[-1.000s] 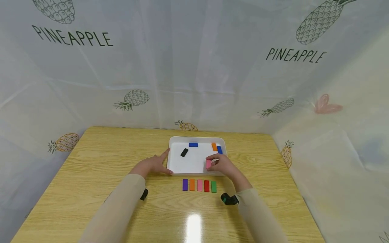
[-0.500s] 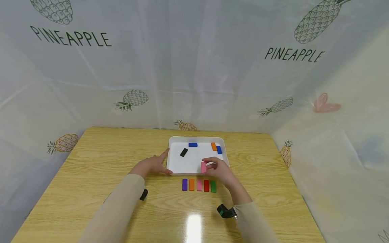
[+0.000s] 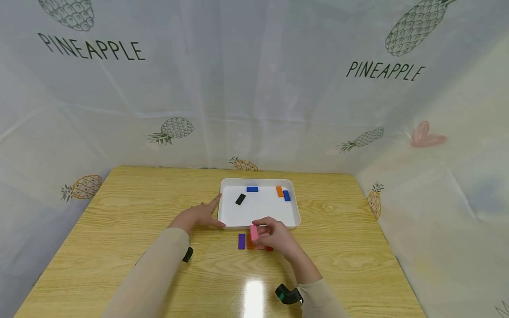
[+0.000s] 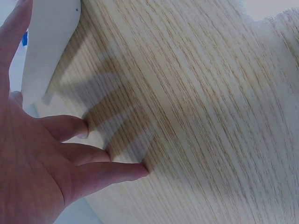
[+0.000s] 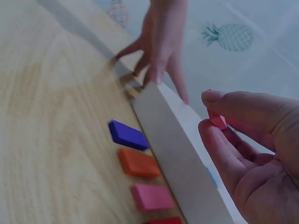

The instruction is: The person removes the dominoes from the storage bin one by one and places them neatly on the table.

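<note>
Between thumb and fingers my right hand [image 3: 274, 237] pinches a pink block [image 3: 253, 232], held above the row of blocks just in front of the white tray [image 3: 258, 215]. In that row lie a purple block [image 5: 128, 135], an orange block [image 5: 138, 163], a second pink block [image 5: 153, 197] and a red block [image 5: 163, 220]; the green one is hidden under my right hand in the head view. My left hand [image 3: 200, 215] rests at the tray's left side, thumb and a finger touching its rim. In the left wrist view its other fingers [image 4: 112, 172] reach down to the tabletop, outstretched.
Inside the tray lie a black block [image 3: 240, 199], two blue blocks [image 3: 252, 189] and an orange block [image 3: 280, 191]. The wooden table [image 3: 159, 185] backs onto a pineapple-print curtain [image 3: 254, 88]. Each wrist wears a black strapped device [image 3: 288, 295].
My right hand has lifted the pink block out of the tray and carried it left and toward me, over the row. The left hand has stayed at the tray's side.
</note>
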The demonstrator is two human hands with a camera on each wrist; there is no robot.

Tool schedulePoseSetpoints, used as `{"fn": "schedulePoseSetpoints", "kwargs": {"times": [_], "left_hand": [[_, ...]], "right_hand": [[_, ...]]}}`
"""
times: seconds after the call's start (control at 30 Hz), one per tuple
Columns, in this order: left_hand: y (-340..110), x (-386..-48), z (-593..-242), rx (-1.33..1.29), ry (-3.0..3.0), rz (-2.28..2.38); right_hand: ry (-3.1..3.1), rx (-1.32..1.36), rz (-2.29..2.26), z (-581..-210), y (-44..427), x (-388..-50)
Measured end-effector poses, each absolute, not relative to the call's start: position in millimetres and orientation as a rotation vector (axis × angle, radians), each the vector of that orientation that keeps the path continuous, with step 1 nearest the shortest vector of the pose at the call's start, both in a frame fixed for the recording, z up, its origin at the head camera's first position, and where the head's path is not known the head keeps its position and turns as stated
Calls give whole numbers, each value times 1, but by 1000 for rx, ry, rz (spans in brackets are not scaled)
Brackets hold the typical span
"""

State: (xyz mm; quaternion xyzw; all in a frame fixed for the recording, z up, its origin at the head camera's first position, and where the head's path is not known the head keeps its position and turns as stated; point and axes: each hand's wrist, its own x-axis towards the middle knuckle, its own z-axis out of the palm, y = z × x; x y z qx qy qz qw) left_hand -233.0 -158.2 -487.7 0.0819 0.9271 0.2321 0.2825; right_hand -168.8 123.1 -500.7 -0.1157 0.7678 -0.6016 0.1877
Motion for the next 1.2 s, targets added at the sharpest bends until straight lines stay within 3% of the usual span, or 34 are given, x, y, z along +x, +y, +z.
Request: {"fn": "schedulePoseSetpoints", "kwargs": {"times": [1.2], "left_hand": [[-157, -234, -488, 212, 2496, 579]], "right_hand": [[2266, -302, -1855, -570, 87, -109]]}}
